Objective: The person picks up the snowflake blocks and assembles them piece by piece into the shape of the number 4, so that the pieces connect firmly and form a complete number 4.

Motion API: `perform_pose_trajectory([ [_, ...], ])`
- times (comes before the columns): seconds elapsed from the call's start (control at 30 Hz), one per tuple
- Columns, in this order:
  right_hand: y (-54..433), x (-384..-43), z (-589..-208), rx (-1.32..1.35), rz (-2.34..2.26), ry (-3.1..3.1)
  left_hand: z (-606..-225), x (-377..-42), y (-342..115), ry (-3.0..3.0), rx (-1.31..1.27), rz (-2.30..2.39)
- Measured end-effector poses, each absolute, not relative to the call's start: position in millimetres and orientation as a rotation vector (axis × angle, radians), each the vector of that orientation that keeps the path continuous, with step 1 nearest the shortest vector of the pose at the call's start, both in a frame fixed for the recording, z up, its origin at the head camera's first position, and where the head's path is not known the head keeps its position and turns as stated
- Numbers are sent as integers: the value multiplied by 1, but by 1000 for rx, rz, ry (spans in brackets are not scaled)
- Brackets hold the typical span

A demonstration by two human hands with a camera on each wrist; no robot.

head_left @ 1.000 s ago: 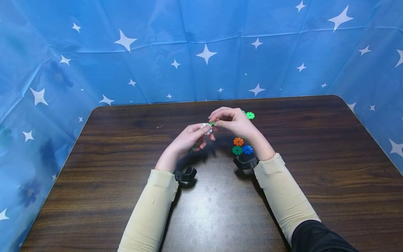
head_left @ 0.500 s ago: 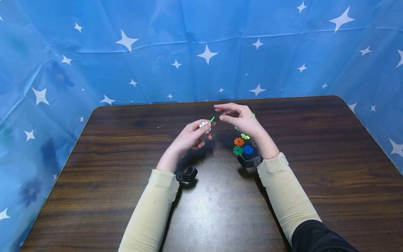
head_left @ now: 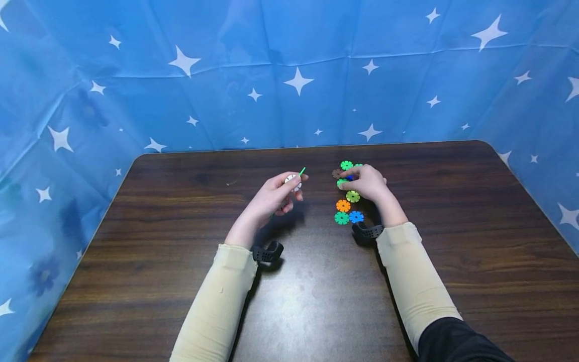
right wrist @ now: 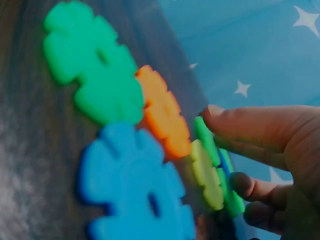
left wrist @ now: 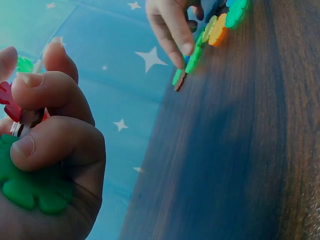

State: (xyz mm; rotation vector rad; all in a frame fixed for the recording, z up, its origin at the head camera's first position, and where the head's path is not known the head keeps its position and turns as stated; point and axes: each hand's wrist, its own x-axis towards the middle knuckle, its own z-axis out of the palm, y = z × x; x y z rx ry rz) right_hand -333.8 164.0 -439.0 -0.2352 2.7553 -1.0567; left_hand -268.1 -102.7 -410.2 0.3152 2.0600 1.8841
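Note:
My left hand [head_left: 269,198] holds a joined cluster of notched plastic snowflake discs above the table. A white disc [head_left: 290,179] and a bright green disc [head_left: 302,171] seen edge-on show in the head view. Behind the curled fingers in the left wrist view are a red disc [left wrist: 10,106] and a dark green disc [left wrist: 40,192]. My right hand [head_left: 368,183] reaches over loose discs on the table. Its fingertips are by a green disc [head_left: 341,183], a blue disc [head_left: 350,177] and a brown disc [head_left: 336,173]; thumb and fingers stand apart.
Nearer me lie a yellow-green disc [head_left: 353,196], an orange disc [head_left: 343,205], a green disc [head_left: 342,218] and another blue disc [head_left: 356,216]. Another bright green disc [head_left: 346,165] lies near the back edge of the dark wooden table [head_left: 181,211]. A blue star-patterned cloth [head_left: 226,75] hangs behind.
My right hand has let go of the bright green disc on the cluster and moved right and down to the loose discs. The left hand keeps its hold, nearly still.

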Motion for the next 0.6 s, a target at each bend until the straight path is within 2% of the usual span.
perform_pose_trajectory([
  [0.17, 164, -334, -443, -201, -996, 2825, -409, -267, -105, 2062, 303, 1893],
  [0.6, 162, -333, -448, -303, -947, 2859, -411, -269, -106, 2056, 295, 1896],
])
